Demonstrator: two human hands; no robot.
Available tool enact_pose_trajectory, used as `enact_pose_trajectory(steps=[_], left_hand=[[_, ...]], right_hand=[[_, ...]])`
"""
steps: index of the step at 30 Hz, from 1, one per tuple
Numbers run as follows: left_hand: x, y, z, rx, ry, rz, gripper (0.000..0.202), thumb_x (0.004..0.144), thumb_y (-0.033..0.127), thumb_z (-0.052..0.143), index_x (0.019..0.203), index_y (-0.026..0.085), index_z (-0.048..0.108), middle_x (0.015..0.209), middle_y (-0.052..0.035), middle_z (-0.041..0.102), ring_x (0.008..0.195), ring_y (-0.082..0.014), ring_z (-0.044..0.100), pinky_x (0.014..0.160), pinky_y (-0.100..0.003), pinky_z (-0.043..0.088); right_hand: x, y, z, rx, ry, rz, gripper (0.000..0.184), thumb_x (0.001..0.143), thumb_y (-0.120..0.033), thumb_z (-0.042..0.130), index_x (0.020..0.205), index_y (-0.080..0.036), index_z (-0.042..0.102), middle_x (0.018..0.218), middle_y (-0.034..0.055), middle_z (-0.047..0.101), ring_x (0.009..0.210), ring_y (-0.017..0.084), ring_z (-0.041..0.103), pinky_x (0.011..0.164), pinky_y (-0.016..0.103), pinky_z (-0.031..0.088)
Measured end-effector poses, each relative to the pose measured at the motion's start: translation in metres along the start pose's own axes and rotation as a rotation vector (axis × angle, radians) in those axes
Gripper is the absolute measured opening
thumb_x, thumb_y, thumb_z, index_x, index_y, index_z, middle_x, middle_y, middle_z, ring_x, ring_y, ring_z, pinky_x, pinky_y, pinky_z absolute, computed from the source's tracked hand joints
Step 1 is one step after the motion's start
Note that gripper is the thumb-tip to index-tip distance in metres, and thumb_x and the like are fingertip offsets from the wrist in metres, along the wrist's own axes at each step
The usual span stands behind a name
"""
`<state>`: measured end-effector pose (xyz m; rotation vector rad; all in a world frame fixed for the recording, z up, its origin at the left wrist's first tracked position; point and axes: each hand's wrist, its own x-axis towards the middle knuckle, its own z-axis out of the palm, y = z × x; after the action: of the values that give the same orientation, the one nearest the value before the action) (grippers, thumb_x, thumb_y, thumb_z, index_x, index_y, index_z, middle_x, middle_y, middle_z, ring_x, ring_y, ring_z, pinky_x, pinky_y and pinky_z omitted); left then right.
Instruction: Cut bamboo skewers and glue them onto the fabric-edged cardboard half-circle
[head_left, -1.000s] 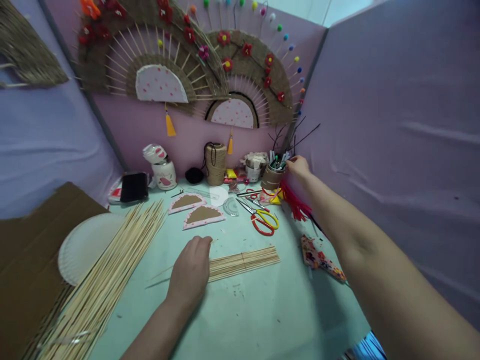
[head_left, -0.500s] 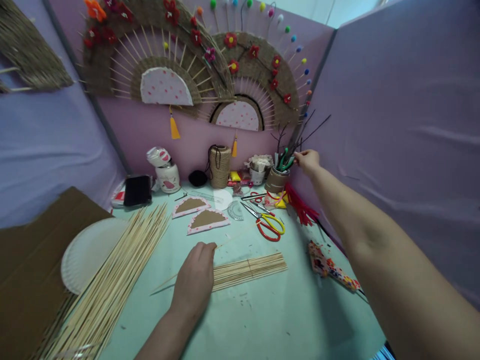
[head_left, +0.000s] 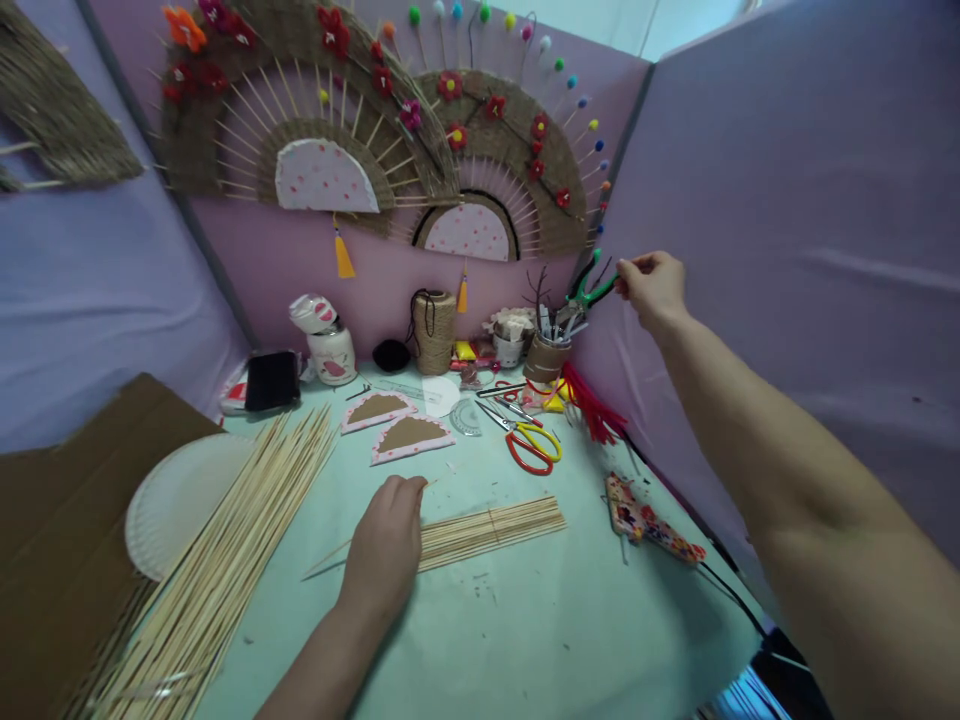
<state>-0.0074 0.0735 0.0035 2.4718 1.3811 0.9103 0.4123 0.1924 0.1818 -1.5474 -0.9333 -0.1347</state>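
Observation:
My right hand is pinched on one handle of green-handled pliers, above the brown pen holder at the back right. The jaws point down towards the holder's contents; their exact type is not clear. My left hand is closed round a thin bamboo stick, whose ends show on either side of the fist. Beside that hand, and partly hidden by it, lies a flat row of bamboo sticks with a tie across it.
Scissors with red and yellow handles lie mid-table. Two half-round cardboard pieces are near them. At left are a long stick bundle, a paper plate and cardboard. A flower-patterned glue gun lies at right.
My right hand has pulled the green pliers up and to the right, partly out of the pen holder. My left hand keeps its grip on the stick. The view has shifted slightly.

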Motion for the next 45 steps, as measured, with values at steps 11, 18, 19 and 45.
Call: enact_pose_trajectory(steps=[11, 18, 19, 45], left_hand=[[0.009, 0.008, -0.051, -0.468, 0.298, -0.337, 0.023, 0.088, 0.039, 0.05, 0.083, 0.018, 0.059, 0.064, 0.0023, 0.051, 0.06, -0.0125, 0.047, 0.057, -0.024, 0.037], [0.006, 0.025, -0.055, -1.285, -0.042, -0.511, 0.044, 0.081, 0.054, 0.056, 0.091, 0.011, 0.063, 0.072, -0.0025, 0.06, 0.044, -0.0039, 0.024, 0.042, -0.022, 0.017], [0.006, 0.025, -0.054, -1.386, -0.085, -0.537, 0.044, 0.079, 0.054, 0.06, 0.089, 0.011, 0.062, 0.07, -0.0017, 0.059, 0.044, -0.0031, 0.021, 0.042, -0.021, 0.015], [0.003, 0.026, -0.041, -0.771, 0.008, -0.319, 0.006, 0.075, 0.023, 0.063, 0.075, 0.018, 0.065, 0.089, -0.0036, 0.064, 0.078, -0.0148, 0.058, 0.071, -0.026, 0.046]], right_hand=[[-0.194, -0.068, -0.02, 0.323, -0.09, -0.136, 0.013, 0.08, -0.032, 0.061, 0.08, -0.02, 0.055, 0.062, -0.0033, 0.055, 0.05, 0.011, 0.052, 0.049, 0.025, 0.042], [-0.339, -0.061, 0.009, 0.392, -0.215, -0.106, 0.013, 0.081, -0.032, 0.063, 0.089, -0.027, 0.055, 0.077, 0.0022, 0.062, 0.065, 0.02, 0.061, 0.062, 0.037, 0.05], [-0.349, -0.058, 0.012, 0.409, -0.263, -0.146, 0.012, 0.081, -0.03, 0.063, 0.089, -0.028, 0.055, 0.077, 0.0025, 0.062, 0.068, 0.02, 0.061, 0.065, 0.038, 0.05], [-0.343, -0.069, -0.003, 0.934, -1.361, 0.706, 0.047, 0.072, -0.022, 0.065, 0.118, -0.024, 0.056, 0.102, 0.0061, 0.066, 0.093, 0.022, 0.063, 0.085, 0.039, 0.047]])
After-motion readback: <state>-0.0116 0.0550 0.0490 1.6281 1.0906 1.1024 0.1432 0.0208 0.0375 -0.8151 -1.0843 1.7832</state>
